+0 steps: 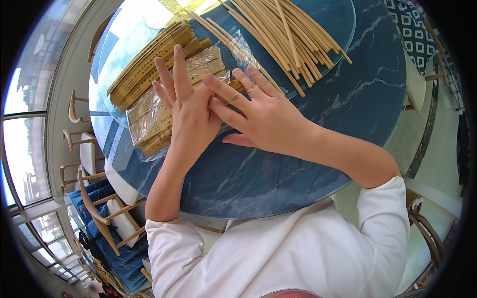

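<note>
We see our left hand (186,107) raised over the tabletop (278,164), fingers straight and spread, palm turned away from us. Our right hand (263,116) lies across it from the right, its fingers also stretched out, the fingertips touching the left hand near the thumb and palm. Neither hand closes on anything: both grips are open and flat, holding nothing.

Directly beneath and just beyond the left hand lies a bundle of flat tan packets (154,121) wrapped in clear film, resting near the left edge of the tabletop. The left fingers partly cover it from our view; we cannot tell whether the hand touches the film or hangs just above it. A second stack of the same tan packets (149,62) lies beyond the first, fanned out along the glass turntable (343,30) in the middle of the round blue marbled tabletop.

To the right of the packets, past the right hand's fingertips, a loose heap of long pale sticks (283,35) spreads across the turntable, well apart from both hands. One clear-wrapped piece (241,44) lies between the packets and the sticks.

Wooden chairs (99,208) with white cushions stand at the left, below the tabletop's rim.
</note>
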Demonstrator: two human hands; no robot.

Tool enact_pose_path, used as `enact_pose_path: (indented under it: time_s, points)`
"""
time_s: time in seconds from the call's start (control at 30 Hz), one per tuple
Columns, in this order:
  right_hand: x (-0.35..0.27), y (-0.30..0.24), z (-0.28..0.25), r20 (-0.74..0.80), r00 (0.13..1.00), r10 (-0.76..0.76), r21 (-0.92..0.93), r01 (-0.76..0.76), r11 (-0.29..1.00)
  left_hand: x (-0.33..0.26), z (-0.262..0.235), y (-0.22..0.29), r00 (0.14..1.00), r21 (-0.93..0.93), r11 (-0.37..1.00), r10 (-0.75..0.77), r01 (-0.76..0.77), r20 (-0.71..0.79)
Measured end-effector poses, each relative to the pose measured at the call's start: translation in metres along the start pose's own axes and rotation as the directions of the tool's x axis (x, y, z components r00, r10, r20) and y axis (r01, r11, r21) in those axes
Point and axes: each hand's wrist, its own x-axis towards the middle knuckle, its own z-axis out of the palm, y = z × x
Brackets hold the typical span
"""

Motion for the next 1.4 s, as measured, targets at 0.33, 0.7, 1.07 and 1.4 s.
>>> enact_pose_path:
  time_s: [0.33,0.7,1.07,1.4]
  points:
    - [0.001,0.010,-0.001,-0.059,0.997,0.051,-0.007,-0.051,0.999,0.003,0.002,0.002,1.000,0.060,0.998,-0.015,0.013,0.021]
    - [0.003,0.025,-0.010,-0.100,0.987,0.124,-0.030,-0.127,0.991,-0.036,-0.048,0.009,0.955,0.257,0.956,-0.202,0.143,0.218]
    - [-0.005,0.000,0.000,0.039,0.999,0.005,-0.049,-0.003,0.999,-0.098,-0.011,0.010,0.959,0.253,0.934,-0.277,0.254,0.061]
    - [0.002,0.019,-0.020,-0.177,0.983,-0.040,0.036,0.047,0.998,-0.073,-0.034,0.009,0.991,0.328,0.943,-0.018,0.062,-0.134]
